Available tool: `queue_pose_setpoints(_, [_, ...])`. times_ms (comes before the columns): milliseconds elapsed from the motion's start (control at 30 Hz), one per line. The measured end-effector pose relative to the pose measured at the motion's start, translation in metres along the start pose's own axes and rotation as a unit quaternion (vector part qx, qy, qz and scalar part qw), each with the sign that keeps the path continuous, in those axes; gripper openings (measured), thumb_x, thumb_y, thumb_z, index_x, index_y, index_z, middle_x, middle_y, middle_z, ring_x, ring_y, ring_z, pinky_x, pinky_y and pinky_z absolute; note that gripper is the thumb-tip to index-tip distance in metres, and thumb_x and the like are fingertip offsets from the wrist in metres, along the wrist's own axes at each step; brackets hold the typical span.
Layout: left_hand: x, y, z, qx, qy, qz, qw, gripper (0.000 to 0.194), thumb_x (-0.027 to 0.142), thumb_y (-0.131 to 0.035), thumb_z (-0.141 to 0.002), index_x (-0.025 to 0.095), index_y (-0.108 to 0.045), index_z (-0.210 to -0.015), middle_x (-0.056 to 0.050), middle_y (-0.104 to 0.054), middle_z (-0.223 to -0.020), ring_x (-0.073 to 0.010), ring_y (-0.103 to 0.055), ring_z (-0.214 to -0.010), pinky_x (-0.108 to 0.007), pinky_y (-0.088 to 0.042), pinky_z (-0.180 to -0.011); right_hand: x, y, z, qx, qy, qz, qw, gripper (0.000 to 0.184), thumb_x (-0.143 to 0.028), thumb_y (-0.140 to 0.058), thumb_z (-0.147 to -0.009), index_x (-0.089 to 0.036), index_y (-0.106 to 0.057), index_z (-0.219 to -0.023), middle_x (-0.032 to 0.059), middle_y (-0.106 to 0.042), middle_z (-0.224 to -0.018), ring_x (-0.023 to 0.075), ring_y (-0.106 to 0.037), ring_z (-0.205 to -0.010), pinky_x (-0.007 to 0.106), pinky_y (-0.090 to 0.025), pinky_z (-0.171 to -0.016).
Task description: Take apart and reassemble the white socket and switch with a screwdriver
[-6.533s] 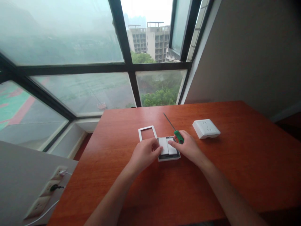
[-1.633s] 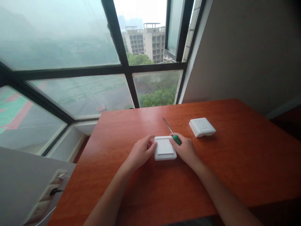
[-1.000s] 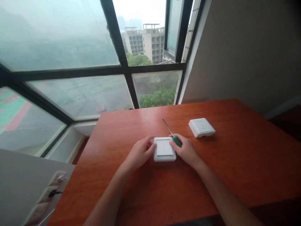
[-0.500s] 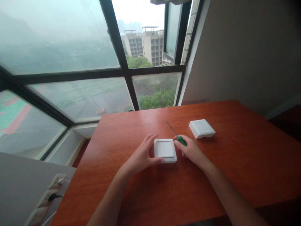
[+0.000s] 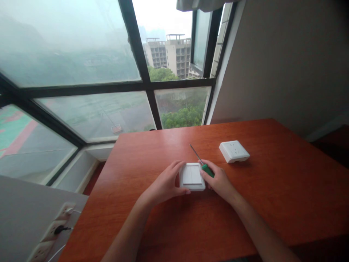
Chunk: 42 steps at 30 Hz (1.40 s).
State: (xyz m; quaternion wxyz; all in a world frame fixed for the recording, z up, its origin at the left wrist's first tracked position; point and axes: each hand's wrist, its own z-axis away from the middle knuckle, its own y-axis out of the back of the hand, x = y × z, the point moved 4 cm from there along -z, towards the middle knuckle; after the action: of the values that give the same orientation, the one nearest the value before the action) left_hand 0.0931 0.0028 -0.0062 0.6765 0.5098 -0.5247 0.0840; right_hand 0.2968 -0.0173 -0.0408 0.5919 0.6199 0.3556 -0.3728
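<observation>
A square white wall switch (image 5: 191,174) lies face up in front of me, its wide rocker panel showing. My left hand (image 5: 170,182) grips its left side, fingers at the far edge and thumb along the near edge. In my right hand (image 5: 216,179) is a screwdriver (image 5: 207,170) with a green handle, closed in the fingers. Its thin metal shaft points away and to the left, above the far edge of the switch. The right fingers are against the right edge of the switch, partly hidden behind it.
A white socket box (image 5: 234,151) rests on the reddish-brown wooden table (image 5: 272,189), right of and beyond my right hand. Behind the table stand dark-framed windows (image 5: 148,86). Low on the left wall are outlets with plugs (image 5: 58,230).
My right hand has moved left with the screwdriver, up to the edge of the switch. The left fingers have closed in on its far edge. The view has shifted slightly.
</observation>
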Motion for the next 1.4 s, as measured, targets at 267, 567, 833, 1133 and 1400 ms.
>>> queue_pose_setpoints(267, [0.002, 0.001, 0.000, -0.006, 0.012, 0.002, 1.000, 0.074, 0.033, -0.077, -0.074, 0.022, -0.041, -0.138, -0.013, -0.048, -0.137, -0.0272, -0.052, -0.120, -0.041, -0.041, -0.105, -0.004, -0.001, 0.001, -0.013, 0.000, 0.025, 1.000, 0.055, -0.042, -0.063, -0.079, -0.011, -0.060, -0.124, 0.0128, -0.071, -0.105, 0.0271, -0.066, -0.095, 0.039, -0.052, -0.084])
queue_pose_setpoints(567, [-0.001, -0.001, 0.000, 0.009, 0.027, 0.018, 0.999, 0.063, 0.029, -0.069, -0.081, 0.020, -0.042, -0.137, -0.012, -0.050, -0.137, -0.0263, -0.051, -0.123, -0.041, -0.039, -0.107, -0.006, 0.000, 0.004, -0.057, 0.003, 0.052, 0.997, 0.070, -0.041, -0.072, -0.071, -0.013, -0.054, -0.132, 0.0125, -0.070, -0.108, 0.0251, -0.065, -0.090, 0.039, -0.051, -0.083])
queue_pose_setpoints(833, [0.000, -0.001, -0.001, 0.010, 0.036, 0.038, 0.999, 0.055, 0.031, -0.062, -0.087, 0.020, -0.043, -0.137, -0.012, -0.051, -0.138, -0.0260, -0.050, -0.124, -0.042, -0.040, -0.107, -0.007, -0.002, 0.007, -0.056, 0.007, 0.040, 0.998, 0.072, -0.038, -0.072, -0.070, -0.015, -0.051, -0.135, 0.0126, -0.067, -0.117, 0.0252, -0.064, -0.096, 0.039, -0.050, -0.086])
queue_pose_setpoints(1133, [-0.006, -0.005, -0.002, 0.028, 0.040, 0.049, 0.998, 0.059, 0.023, -0.067, -0.080, 0.019, -0.045, -0.134, -0.012, -0.053, -0.135, -0.0266, -0.054, -0.121, -0.042, -0.042, -0.106, -0.010, -0.002, 0.007, -0.057, 0.006, 0.032, 0.998, 0.070, -0.037, -0.072, -0.070, -0.014, -0.053, -0.133, 0.0127, -0.067, -0.118, 0.0257, -0.063, -0.099, 0.040, -0.049, -0.088])
queue_pose_setpoints(1400, [-0.006, 0.001, 0.003, -0.007, 0.033, 0.053, 0.998, 0.074, 0.028, -0.072, -0.078, 0.020, -0.037, -0.142, -0.014, -0.046, -0.143, -0.0283, -0.046, -0.130, -0.044, -0.036, -0.110, -0.004, 0.002, 0.005, -0.035, 0.009, -0.013, 0.999, 0.057, -0.035, -0.068, -0.073, -0.019, -0.058, -0.128, 0.0095, -0.068, -0.116, 0.0256, -0.063, -0.102, 0.040, -0.049, -0.090])
